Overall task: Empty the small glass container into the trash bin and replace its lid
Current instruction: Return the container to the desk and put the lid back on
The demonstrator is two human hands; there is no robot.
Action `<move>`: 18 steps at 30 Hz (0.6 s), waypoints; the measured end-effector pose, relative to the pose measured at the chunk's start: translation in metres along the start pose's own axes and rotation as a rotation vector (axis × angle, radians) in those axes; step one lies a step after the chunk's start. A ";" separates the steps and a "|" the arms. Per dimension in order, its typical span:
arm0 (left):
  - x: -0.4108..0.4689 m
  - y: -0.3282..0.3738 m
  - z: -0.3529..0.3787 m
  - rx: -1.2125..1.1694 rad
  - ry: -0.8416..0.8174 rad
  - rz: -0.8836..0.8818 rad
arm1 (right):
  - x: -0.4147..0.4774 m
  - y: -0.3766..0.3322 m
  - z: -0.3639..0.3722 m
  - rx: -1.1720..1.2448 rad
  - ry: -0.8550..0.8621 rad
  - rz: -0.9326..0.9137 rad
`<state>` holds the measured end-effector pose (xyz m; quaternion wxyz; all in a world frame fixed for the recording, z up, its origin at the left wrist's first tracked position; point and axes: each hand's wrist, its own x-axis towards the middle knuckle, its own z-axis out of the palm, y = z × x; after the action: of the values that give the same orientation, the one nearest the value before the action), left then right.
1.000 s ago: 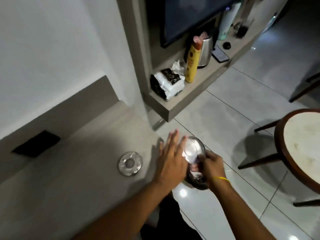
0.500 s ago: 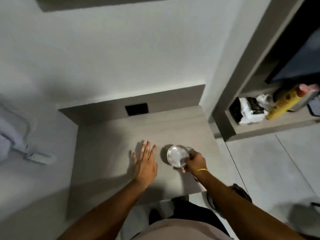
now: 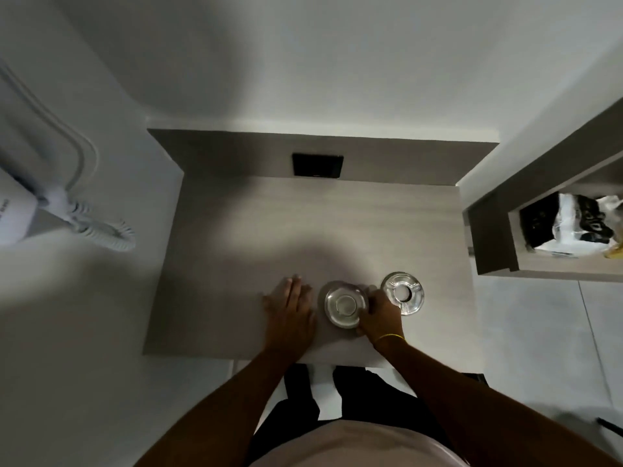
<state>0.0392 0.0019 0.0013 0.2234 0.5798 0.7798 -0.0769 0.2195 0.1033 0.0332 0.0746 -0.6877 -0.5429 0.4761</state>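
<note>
Grey counter point(image 3: 236, 251) bears clear, seemingly empty glass container point(image 3: 345, 304), lidless.

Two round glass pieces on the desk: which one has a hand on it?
The left glass piece, the container: the right hand grips its right edge. The ring-shaped lid lies beside it, not gripped.

Glass container point(image 3: 345, 304) now rests beside lid point(image 3: 403, 292).

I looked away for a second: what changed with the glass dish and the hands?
The right hand carried the glass container from over the floor back onto the counter, beside its lid, and still grips it. The left hand dropped flat onto the counter. The lid stayed off.
</note>
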 end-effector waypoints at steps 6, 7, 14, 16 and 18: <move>0.001 -0.011 0.021 -0.040 0.143 0.065 | 0.015 -0.001 -0.008 -0.185 0.057 -0.090; 0.002 -0.013 0.024 -0.037 0.162 0.070 | 0.018 0.000 -0.014 -0.249 0.119 -0.155; 0.006 -0.017 0.037 -0.061 0.222 0.069 | 0.042 0.007 -0.057 -0.716 0.080 -0.251; 0.006 -0.017 0.039 -0.047 0.219 0.068 | 0.044 0.004 -0.061 -0.809 -0.017 -0.281; 0.006 -0.016 0.040 -0.047 0.215 0.061 | 0.045 0.000 -0.063 -0.855 -0.037 -0.311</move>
<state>0.0335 -0.0135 -0.0393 0.1542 0.6025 0.7830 0.0110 0.2641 0.1665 0.0412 -0.1549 -0.5586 -0.7888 0.2046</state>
